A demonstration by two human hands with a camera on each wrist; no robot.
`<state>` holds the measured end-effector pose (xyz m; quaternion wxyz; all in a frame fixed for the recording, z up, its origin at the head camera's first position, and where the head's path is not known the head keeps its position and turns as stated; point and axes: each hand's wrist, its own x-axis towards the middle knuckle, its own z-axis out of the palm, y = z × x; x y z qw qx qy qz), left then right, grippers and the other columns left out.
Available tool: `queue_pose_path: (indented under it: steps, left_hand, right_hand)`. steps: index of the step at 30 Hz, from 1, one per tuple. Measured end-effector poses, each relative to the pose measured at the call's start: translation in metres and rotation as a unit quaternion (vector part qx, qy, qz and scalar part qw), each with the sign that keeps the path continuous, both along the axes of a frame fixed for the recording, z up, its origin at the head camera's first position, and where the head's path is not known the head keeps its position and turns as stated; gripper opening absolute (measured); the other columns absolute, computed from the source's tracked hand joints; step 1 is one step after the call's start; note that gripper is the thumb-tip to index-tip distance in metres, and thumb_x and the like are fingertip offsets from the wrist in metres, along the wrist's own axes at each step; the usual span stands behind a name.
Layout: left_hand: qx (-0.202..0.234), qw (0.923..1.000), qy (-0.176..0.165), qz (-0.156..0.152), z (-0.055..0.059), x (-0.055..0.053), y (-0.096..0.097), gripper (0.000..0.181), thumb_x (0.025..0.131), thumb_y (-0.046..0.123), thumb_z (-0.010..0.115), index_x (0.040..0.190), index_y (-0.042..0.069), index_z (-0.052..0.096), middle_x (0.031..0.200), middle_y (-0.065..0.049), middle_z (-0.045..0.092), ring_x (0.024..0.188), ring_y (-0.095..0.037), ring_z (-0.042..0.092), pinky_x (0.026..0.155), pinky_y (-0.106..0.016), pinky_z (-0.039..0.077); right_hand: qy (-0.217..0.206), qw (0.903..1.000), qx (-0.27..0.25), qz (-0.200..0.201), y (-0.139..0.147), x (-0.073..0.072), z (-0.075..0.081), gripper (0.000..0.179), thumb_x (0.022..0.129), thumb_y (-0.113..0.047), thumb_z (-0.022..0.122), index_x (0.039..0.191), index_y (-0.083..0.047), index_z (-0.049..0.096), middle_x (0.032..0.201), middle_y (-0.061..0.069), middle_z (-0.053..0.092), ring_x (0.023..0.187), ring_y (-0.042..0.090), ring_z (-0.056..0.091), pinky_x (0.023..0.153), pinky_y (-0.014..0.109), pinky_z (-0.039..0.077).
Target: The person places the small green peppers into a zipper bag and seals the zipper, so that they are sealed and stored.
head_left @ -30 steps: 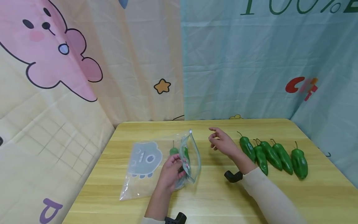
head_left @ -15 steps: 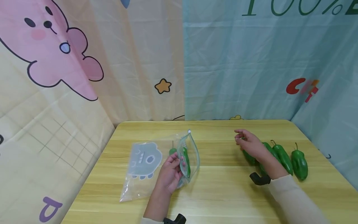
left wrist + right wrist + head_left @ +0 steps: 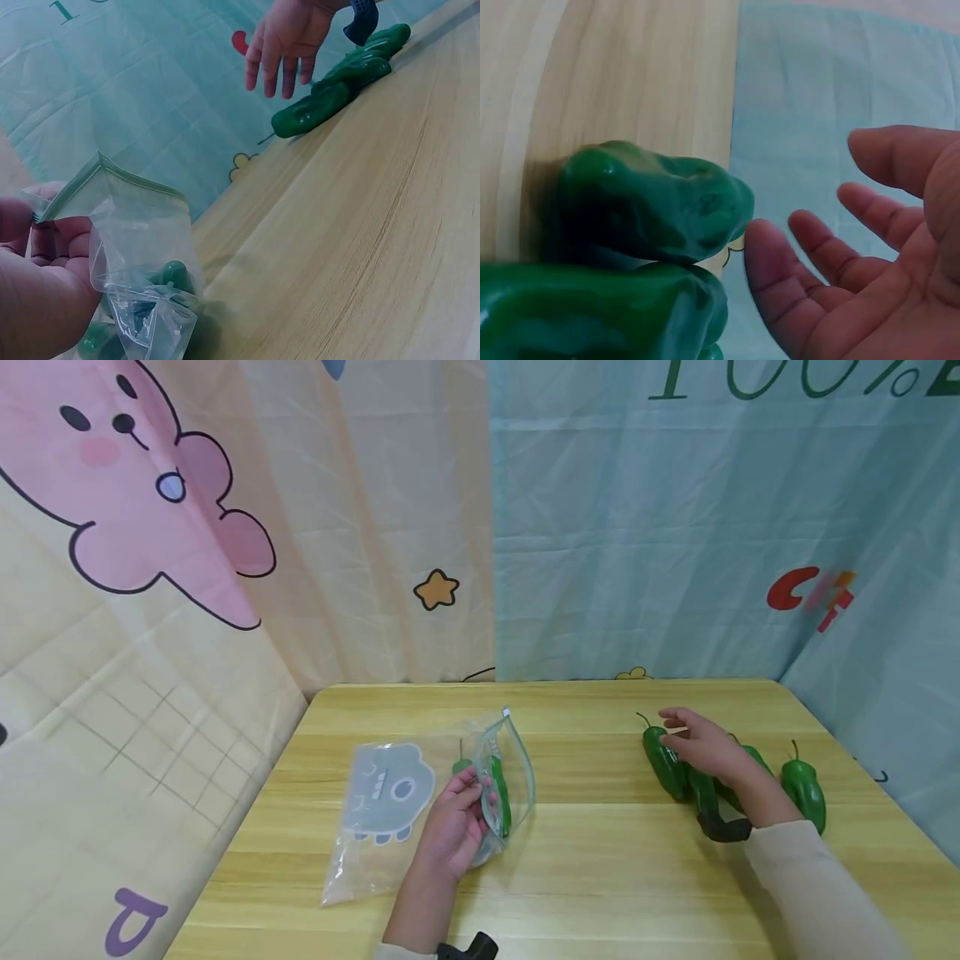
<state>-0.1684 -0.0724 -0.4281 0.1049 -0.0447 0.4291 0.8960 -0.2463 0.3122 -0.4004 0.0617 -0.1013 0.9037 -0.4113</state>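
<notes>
My left hand [image 3: 450, 831] pinches the mouth edge of a clear zip bag [image 3: 341, 864] with a blue-grey cartoon print, lying at the left middle of the table. The mouth gapes toward the right, and green peppers [image 3: 500, 797] show inside. Over on the right, my right hand [image 3: 705, 747] hovers above a row of several green peppers, fingers spread and holding nothing. The leftmost pepper [image 3: 663, 764] lies just beside its fingertips; the hand and wrist hide parts of the middle ones. In the right wrist view, a glossy pepper [image 3: 652, 202] sits close to the fingertips.
The light wooden table [image 3: 585, 893] ends at printed curtains, with a blue one [image 3: 637, 527] behind and a cream one at left. The rightmost pepper [image 3: 802, 789] stands slightly apart from the row. Black wrist cameras [image 3: 468, 947] sit on both wrists.
My right hand has moved right, from beside the bag to above the pepper row. The left hand stays at the bag, whose mouth has shifted slightly left.
</notes>
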Motion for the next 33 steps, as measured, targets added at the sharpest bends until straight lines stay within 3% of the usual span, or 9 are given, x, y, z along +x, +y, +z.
queue_pose_path:
  steps: [5,10,19,27,33]
  left_hand:
    - [0.003,0.9999,0.008,-0.007,0.001,0.000,0.000,0.023,0.101,0.001,0.045,0.120,0.008,0.055,0.098,0.002,0.061,0.083,-0.010,0.059,0.071,-0.021,0.050]
    - [0.011,0.9997,0.021,-0.005,0.001,0.001,-0.004,0.021,0.101,0.000,0.044,0.115,0.010,0.056,0.097,0.003,0.061,0.083,-0.010,0.059,0.070,-0.020,0.051]
    - [0.003,0.9995,0.032,-0.006,0.001,-0.001,-0.006,0.022,0.101,0.000,0.044,0.110,0.014,0.059,0.101,0.001,0.060,0.084,-0.010,0.059,0.071,-0.021,0.051]
    - [-0.044,0.9984,0.035,0.006,0.001,-0.001,-0.003,0.038,0.098,-0.005,0.047,0.132,0.014,0.050,0.103,-0.001,0.056,0.085,-0.011,0.058,0.072,-0.021,0.051]
    - [-0.080,0.9957,0.047,0.008,0.001,0.000,-0.002,0.034,0.098,-0.004,0.049,0.129,0.008,0.054,0.105,-0.001,0.056,0.087,-0.011,0.057,0.071,-0.021,0.050]
  right_hand:
    - [-0.011,0.9984,0.055,0.005,-0.002,-0.001,-0.004,0.058,0.103,-0.017,0.052,0.148,0.010,0.028,0.143,0.038,0.034,0.128,0.055,0.038,0.092,0.058,0.048]
    - [-0.012,0.9976,0.068,0.003,-0.006,-0.001,-0.004,0.058,0.102,-0.016,0.053,0.148,0.010,0.030,0.144,0.039,0.033,0.128,0.057,0.037,0.094,0.062,0.045]
    - [0.053,0.9869,0.144,0.050,-0.009,0.001,-0.011,0.053,0.097,-0.009,0.061,0.141,0.011,0.040,0.140,0.038,0.040,0.125,0.057,0.040,0.095,0.065,0.042]
    - [0.070,0.9812,0.170,0.059,-0.008,0.002,-0.014,0.054,0.094,-0.009,0.066,0.140,0.009,0.045,0.139,0.038,0.041,0.126,0.055,0.040,0.096,0.065,0.040]
    - [0.071,0.9784,0.186,0.057,-0.008,0.003,-0.016,0.053,0.093,-0.007,0.066,0.140,0.009,0.046,0.139,0.037,0.041,0.126,0.055,0.040,0.096,0.065,0.039]
